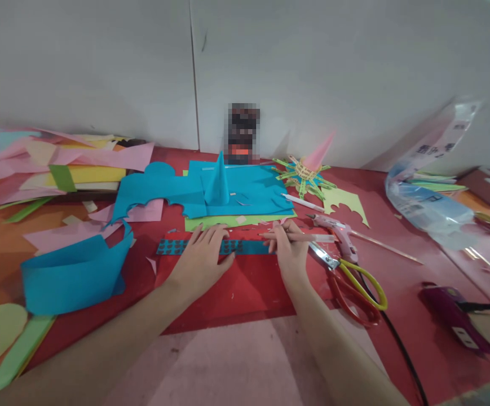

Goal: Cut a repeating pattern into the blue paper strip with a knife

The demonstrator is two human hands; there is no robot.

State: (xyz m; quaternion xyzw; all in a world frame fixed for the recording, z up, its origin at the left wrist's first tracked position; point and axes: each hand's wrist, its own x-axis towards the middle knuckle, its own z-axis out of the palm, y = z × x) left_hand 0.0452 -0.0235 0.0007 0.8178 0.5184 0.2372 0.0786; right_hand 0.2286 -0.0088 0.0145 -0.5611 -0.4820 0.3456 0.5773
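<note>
My left hand [204,251] lies flat, fingers spread, across a narrow blue paper strip [251,247] that is covered with dark marks on its left and middle parts. The right end of the strip is plain blue. Over that end, my right hand [289,248] is closed around a slim pencil [312,237], its point toward the left. A red sheet [236,287] lies under the strip. Scissors [350,276] with one yellow and one red handle rest just right of my right hand. Close behind them is a pink glue gun [340,231].
Blue sheets [253,189] and a blue paper cone [218,189] stand behind my hands. A curled blue band [67,276] is at left, below piled coloured paper [88,175]. At right are a plastic bag [431,197] and a purple corded tool [456,318].
</note>
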